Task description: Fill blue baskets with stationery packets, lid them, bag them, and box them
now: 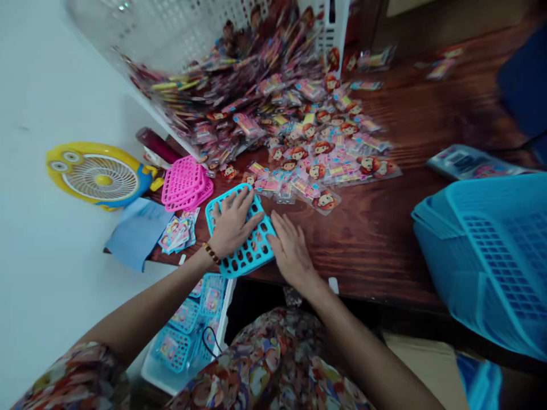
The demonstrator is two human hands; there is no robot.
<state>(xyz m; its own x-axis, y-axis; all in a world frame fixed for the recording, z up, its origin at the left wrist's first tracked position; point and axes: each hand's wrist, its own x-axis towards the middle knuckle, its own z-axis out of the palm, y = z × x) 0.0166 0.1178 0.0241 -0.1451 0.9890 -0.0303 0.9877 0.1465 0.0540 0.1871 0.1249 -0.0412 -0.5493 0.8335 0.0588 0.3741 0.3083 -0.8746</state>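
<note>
A bright blue perforated plastic lid point(252, 250) lies near the table's front edge. Brownish and pinkish bits show through its holes; what lies beneath is mostly hidden. My left hand point(233, 223) rests flat on top of it with the fingers spread. Along the lid's right edge, my right hand point(292, 250) has its fingers stretched out, touching or nearly touching the rim. Just beyond the lid spreads a heap of small clear packets point(316, 165) with printed red-haired figures. Pink perforated lids point(186, 182) are stacked to the left, beside a pile of printed cards point(179, 232).
A large white crate point(337, 40) lies tipped, packets spilling from it. At left stands a yellow fan point(102, 180) near blue paper point(139, 230). Nested blue baskets point(461, 273) stand at right on the dark wooden table point(363, 245). Below, a white container point(228, 302) holds filled blue baskets.
</note>
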